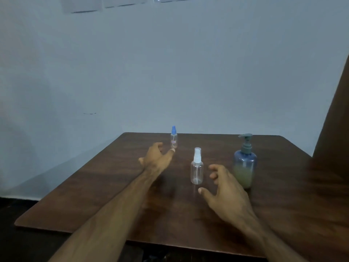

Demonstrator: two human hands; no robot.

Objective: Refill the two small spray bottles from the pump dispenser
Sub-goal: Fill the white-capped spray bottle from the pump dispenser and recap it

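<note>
Dark wood-grain table [94, 195], smooth with faint sheen; 2 clear glossy plastic spray bottles [197, 172]; translucent blue plastic pump dispenser [245, 161].

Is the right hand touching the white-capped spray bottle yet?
Apart. The head view shows bare table between the right hand and the white-capped spray bottle; the fingers are spread beside it.

On the table [113, 195] in front of you, three bottles stood upright. The smaller spray bottle [174, 138] was farthest back, near the far edge. The larger spray bottle [197, 167] stood nearer you and to its right. The pump dispenser [245, 161] stood right of both. Your left hand [155, 157] was just before the smaller one; your right hand [224, 186] lay between the larger bottle and the dispenser.
</note>
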